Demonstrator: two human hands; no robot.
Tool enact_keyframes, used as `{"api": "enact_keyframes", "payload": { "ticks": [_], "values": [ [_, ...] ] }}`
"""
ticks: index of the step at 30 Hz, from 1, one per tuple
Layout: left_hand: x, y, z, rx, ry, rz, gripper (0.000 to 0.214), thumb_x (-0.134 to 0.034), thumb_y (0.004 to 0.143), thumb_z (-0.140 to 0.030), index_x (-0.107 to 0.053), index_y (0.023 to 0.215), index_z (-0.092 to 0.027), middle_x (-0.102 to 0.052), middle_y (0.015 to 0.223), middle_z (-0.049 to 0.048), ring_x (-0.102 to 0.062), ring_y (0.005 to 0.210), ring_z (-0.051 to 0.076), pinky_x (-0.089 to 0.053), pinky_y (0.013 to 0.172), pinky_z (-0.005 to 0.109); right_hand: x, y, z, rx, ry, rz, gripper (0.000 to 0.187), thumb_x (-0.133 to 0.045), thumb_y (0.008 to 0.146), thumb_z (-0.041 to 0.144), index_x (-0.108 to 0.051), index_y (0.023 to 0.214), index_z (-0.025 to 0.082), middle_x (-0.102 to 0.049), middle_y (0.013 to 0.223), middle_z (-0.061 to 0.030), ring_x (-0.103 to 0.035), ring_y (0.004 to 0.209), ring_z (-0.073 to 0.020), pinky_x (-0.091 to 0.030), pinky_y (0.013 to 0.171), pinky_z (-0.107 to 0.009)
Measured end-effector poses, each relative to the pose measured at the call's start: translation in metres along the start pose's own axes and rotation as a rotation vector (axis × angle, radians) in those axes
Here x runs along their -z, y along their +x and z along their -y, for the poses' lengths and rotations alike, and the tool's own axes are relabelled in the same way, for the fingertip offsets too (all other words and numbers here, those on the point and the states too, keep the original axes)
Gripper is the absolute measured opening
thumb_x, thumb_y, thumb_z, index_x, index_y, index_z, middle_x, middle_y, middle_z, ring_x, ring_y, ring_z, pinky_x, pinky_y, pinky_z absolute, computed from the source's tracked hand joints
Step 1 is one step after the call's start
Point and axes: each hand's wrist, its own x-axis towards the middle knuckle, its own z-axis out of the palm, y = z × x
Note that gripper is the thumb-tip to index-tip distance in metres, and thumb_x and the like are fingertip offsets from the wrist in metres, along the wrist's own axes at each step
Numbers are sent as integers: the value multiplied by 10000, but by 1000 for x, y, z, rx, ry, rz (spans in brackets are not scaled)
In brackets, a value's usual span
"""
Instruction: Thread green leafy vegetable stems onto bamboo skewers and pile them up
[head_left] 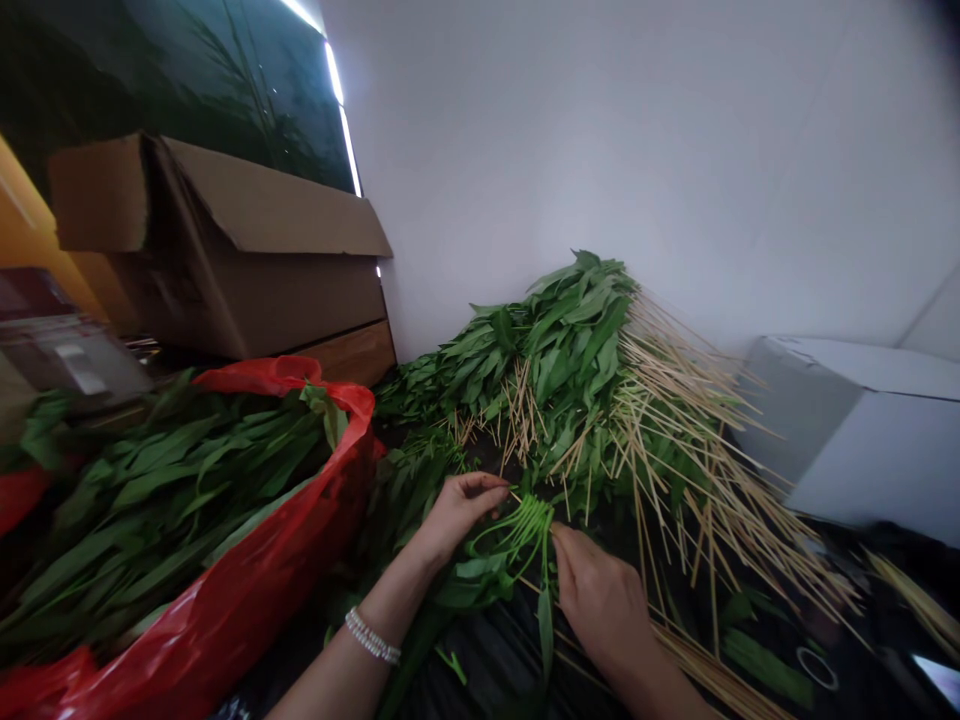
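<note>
Between my hands is a small bunch of leafy greens [534, 515], its pale green stems lined up side by side and its leaves hanging toward me. A thin skewer tip shows at the left end of the stems. My left hand [469, 502], with a beaded bracelet on the wrist, pinches at that tip with thumb and index finger. My right hand [600, 590] is closed at the other end of the stems; its fingers hide most of what they grip, apparently the skewer's other part.
Skewered greens [577, 330] lie heaped against the white wall, with many bare stick ends pointing right. A red plastic bag [247, 590] of loose leaves stands at left, before a cardboard box [300, 290]. Loose skewers [697, 665] lie lower right, near a white box [877, 440].
</note>
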Motion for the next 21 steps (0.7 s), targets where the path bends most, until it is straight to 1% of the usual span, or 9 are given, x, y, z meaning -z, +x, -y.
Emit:
{"api": "enact_keyframes", "payload": {
  "ticks": [3,5,9,12,17,21],
  "values": [
    [1,0,1,15,-42,2,294,-748,676,-378,-707,816,-123,-655,700,21,-493,528,59,-347,495,166,0,0,0,4,-2,-5,305,-310,932,156,-597,1032,176,-672,809,-31,-664,697,-157,-423,568,-241],
    [2,1,3,43,-99,-6,294,-775,648,-362,-708,820,-134,-668,732,22,-500,536,53,-359,506,159,1,0,0,4,-3,-8,300,-312,933,162,-597,1024,181,-670,799,-25,-661,680,-155,-414,557,-242],
    [3,1,5,110,-190,-15,337,-808,611,-339,-726,878,-152,-690,784,29,-514,556,47,-398,550,157,2,0,0,0,-6,-6,299,-314,930,156,-598,1016,185,-668,790,-21,-658,668,-150,-408,552,-237],
    [2,1,5,127,-195,-1,341,-810,612,-335,-740,889,-149,-697,793,36,-509,555,42,-406,562,157,2,1,0,1,-5,-2,303,-316,924,146,-598,1030,182,-671,807,-29,-663,694,-149,-414,565,-230],
    [3,1,7,108,-189,11,305,-806,623,-330,-747,861,-150,-703,791,37,-515,561,44,-408,567,156,2,1,0,-13,-15,19,305,-319,923,140,-600,1036,184,-678,830,-34,-666,724,-152,-423,581,-227],
    [4,2,8,123,-198,-12,299,-815,610,-323,-745,847,-154,-703,789,34,-511,548,37,-403,553,149,2,0,1,-16,-22,29,308,-319,924,143,-601,1038,188,-679,828,-31,-665,716,-147,-421,576,-222]
  ]
}}
